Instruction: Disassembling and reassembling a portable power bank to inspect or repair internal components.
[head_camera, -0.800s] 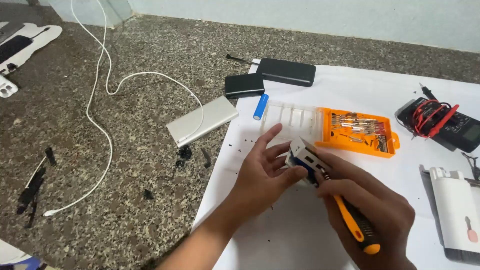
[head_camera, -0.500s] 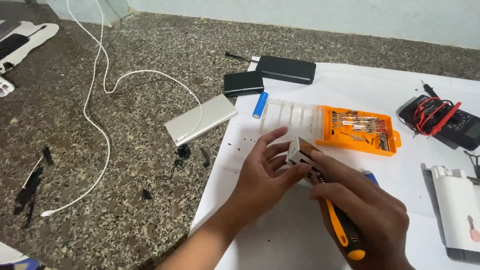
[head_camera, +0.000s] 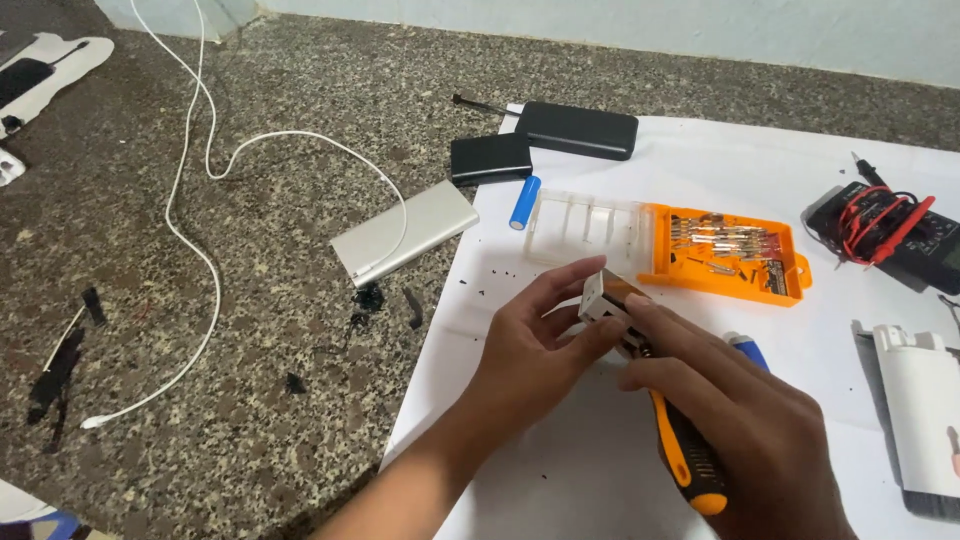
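— What is the left hand (head_camera: 535, 350) gripping?

— It is pinching a small white casing (head_camera: 603, 297) between thumb and curled fingers, holding it up just above the white sheet (head_camera: 560, 480), with the forearm coming in from the lower left.

— And the right hand (head_camera: 745, 420)?

— It is clenching an orange-and-black screwdriver (head_camera: 685, 455), with the handle running down toward the bottom edge. The forefinger is stretching along the shaft, and the tip is meeting the casing, though the contact itself is hidden by the fingers.

— What is lying around them?

— Just beyond the casing, an orange bit case (head_camera: 730, 250) is lying open with its clear lid (head_camera: 590, 228) beside it. A blue cylindrical cell (head_camera: 524, 202) is resting near that lid. Further left, a silver power bank (head_camera: 403, 233) is sitting on the speckled floor (head_camera: 250, 330), with a white cable (head_camera: 200, 250) crossing it.
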